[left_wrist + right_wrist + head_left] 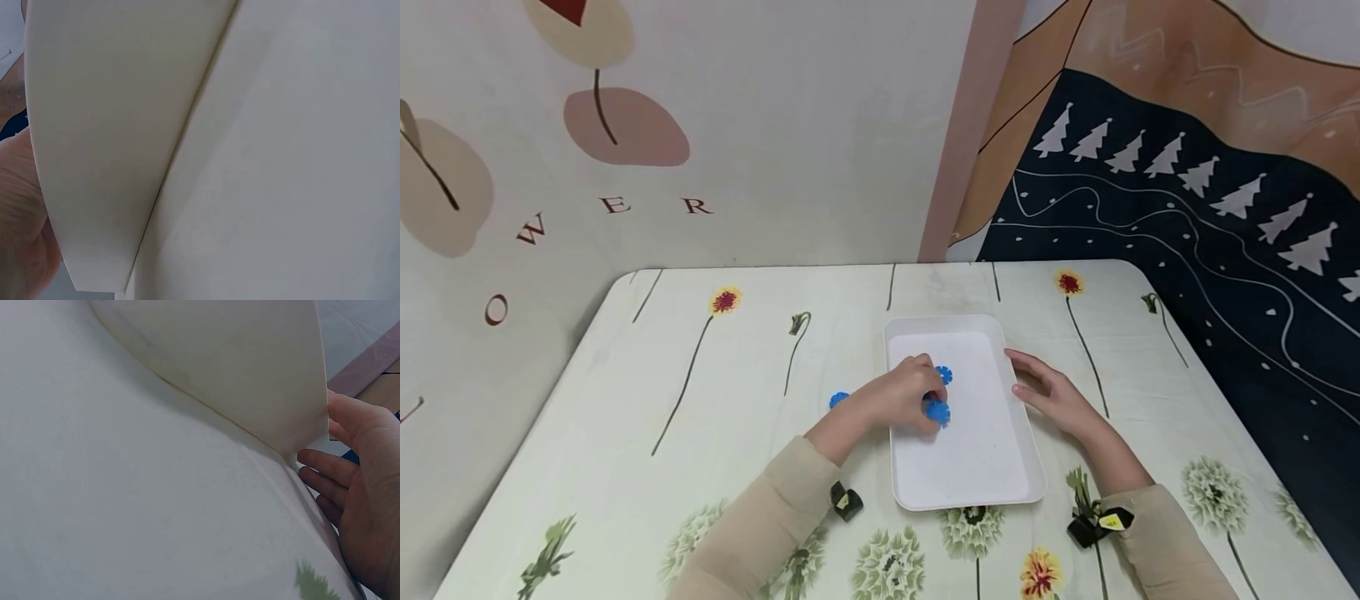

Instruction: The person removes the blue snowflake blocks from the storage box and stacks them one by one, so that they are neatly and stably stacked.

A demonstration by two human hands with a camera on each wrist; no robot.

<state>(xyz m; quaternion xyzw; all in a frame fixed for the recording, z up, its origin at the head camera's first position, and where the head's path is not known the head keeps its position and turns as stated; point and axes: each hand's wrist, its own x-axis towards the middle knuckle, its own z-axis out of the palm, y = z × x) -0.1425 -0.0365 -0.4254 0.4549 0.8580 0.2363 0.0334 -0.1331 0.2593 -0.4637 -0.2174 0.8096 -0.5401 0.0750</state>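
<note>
White tray [967, 492] sits flat on the table [760, 450]. Left hand [904, 395] pinches a blue piece [938, 412] low over it, presumably for control; from here, can't tell if it's touching down. Right hand [1054, 398], fingers loose, touches the right rim, likely steadying. Second blue piece [838, 400]: left of tray. Third blue piece [945, 375]: farther, inside.
</note>
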